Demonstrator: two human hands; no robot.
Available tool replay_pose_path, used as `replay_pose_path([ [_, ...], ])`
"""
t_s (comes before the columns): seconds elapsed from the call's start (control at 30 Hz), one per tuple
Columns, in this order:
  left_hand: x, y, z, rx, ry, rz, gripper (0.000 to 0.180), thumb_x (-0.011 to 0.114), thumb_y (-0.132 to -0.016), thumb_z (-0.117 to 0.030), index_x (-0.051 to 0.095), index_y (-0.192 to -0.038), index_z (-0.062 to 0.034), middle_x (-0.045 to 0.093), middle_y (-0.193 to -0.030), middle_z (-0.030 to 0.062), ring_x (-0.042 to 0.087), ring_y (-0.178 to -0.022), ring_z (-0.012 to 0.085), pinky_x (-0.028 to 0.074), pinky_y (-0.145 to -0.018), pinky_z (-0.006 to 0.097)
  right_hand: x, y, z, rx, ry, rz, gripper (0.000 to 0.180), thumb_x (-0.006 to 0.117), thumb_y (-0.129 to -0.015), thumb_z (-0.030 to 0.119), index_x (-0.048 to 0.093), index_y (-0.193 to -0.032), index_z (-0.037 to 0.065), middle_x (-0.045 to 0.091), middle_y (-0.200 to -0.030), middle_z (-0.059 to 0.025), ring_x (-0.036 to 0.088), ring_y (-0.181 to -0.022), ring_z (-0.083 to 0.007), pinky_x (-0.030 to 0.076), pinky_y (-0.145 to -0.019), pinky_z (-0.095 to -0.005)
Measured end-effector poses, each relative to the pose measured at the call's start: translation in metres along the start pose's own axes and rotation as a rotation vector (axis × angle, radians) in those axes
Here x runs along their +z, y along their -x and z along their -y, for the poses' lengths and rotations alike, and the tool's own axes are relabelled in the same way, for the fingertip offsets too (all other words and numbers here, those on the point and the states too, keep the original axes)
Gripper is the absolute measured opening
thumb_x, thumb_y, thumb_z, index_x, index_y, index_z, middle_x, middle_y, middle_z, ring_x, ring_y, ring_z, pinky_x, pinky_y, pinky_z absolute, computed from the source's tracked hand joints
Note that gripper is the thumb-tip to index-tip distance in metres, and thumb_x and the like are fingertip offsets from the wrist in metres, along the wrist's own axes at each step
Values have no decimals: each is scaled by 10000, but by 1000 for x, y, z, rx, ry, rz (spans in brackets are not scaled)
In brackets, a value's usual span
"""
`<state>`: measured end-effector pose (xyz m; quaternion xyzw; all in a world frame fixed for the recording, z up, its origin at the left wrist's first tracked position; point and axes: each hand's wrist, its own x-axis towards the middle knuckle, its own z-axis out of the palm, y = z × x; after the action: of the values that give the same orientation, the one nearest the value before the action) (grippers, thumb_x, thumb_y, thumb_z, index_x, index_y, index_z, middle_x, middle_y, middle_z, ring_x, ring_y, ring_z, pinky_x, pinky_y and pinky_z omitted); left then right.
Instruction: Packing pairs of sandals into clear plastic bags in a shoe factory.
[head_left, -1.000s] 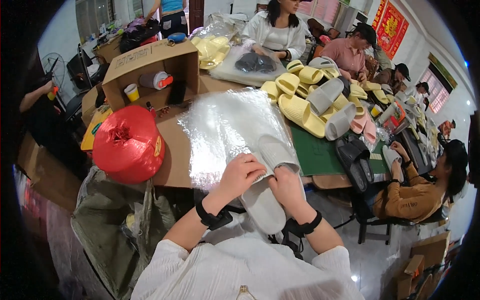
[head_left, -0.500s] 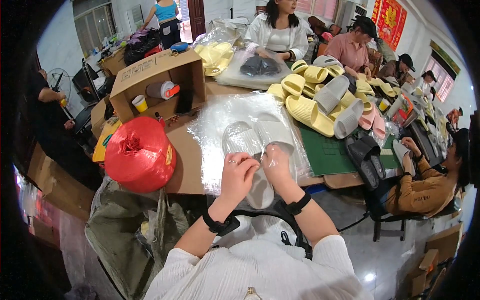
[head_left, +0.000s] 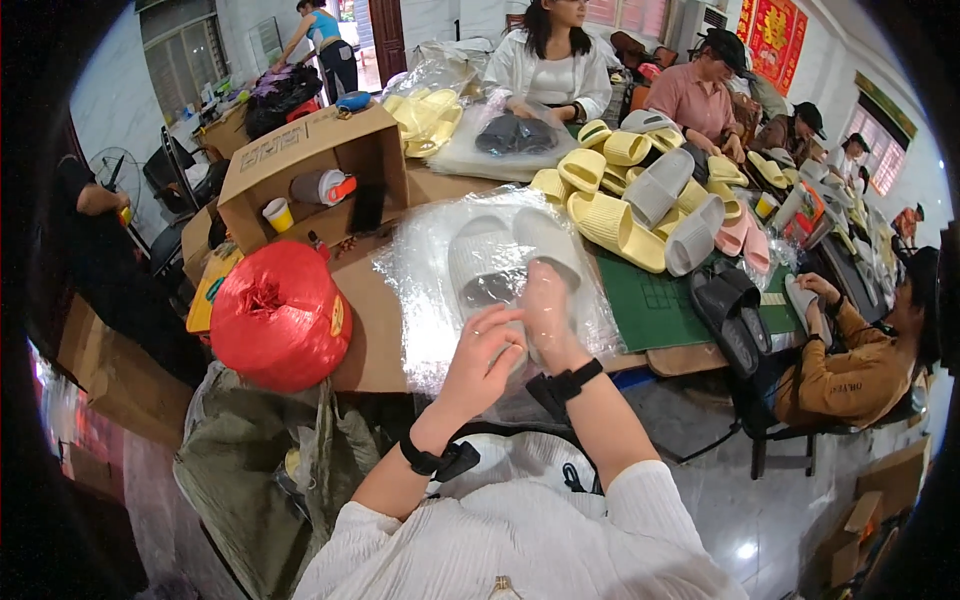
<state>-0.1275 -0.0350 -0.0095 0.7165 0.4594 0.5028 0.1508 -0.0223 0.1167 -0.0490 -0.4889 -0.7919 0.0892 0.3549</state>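
Clear plastic bag (head_left: pixel 420 290) lies spread on the brown worktop (head_left: pixel 370 320) right in front of the person, and a pair of pale grey slippers (head_left: pixel 500 260) sits inside it, side by side, toes pointing away. Both hands are at the near end of the bag. The left hand (head_left: pixel 490 355) pinches the plastic at the heel of the left slipper, fingers curled onto the film. The right hand (head_left: pixel 545 310) is pushed in under the plastic, so it shows through the film, and it rests flat on the heel of the right slipper; whether it grips the slipper cannot be told. Each wrist carries a black strap.

Just left of the bag stands a red ball of twine (head_left: pixel 280 315) at the worktop's edge, with a grey-green sack (head_left: pixel 250 460) hanging below it. Behind the twine an open cardboard box (head_left: pixel 310 165) lies on its side, holding a white bottle with an orange cap (head_left: pixel 322 187) and a yellow paper cup (head_left: pixel 277 213). To the right, a heap of yellow slippers and grey slippers (head_left: pixel 640 190) covers the worktop beside a green cutting mat (head_left: pixel 650 305). Other people sit along the far and right sides
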Motion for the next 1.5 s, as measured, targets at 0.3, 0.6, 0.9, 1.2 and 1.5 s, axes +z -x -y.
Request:
replay_pose_path([
  [0.3, -18, 42, 30, -286, -422, -194, 462, 727, -770, -108, 574, -1205, -81, 489, -1328, 217, 438, -1242, 414, 371, -1035, 485, -30, 65, 15, -264, -176, -77, 394, 691, -841, 173, 614, -1187, 2, 661, -1009, -205, 628, -976, -394, 493, -844, -436],
  [0.6, -26, 74, 58, -567, -152, -241, 504, 631, -869, -65, 490, -1353, -74, 586, -775, 98, 551, -635, 206, 469, -613, 330, -137, 115, -32, 270, -291, -61, 266, 716, -855, 264, 702, -955, 18, 680, -740, -107, 633, -630, -190, 489, -598, -317],
  [0.9, -22, 74, 55, -564, 42, -272, 506, 552, -906, -14, 488, -1400, -106, 524, -661, 22, 522, -608, 94, 439, -581, 265, -105, 113, -83, 289, -578, 91, 356, 589, -884, 50, 548, -1231, -15, 524, -617, 12, 500, -596, -82, 423, -603, -228],
  [1.2, -45, 86, 61, -584, 95, -136, 556, 651, -858, -59, 512, -1392, -120, 588, -820, 35, 543, -704, 97, 455, -630, 249, -125, 120, -103, 332, -724, 169, 363, 582, -899, 20, 578, -1260, 50, 564, -765, 4, 489, -639, -61, 425, -592, -225],
  [1.5, -71, 77, 26, -154, -387, 111, 942, 849, -636, -442, 450, -1425, -117, 300, -1568, 123, 233, -1452, 372, 250, -1162, 506, -153, 98, -80, -277, -25, 323, 628, 675, -728, 1, 556, -1326, 153, 426, -1483, -103, 578, -1173, -323, 503, -951, -389],
])
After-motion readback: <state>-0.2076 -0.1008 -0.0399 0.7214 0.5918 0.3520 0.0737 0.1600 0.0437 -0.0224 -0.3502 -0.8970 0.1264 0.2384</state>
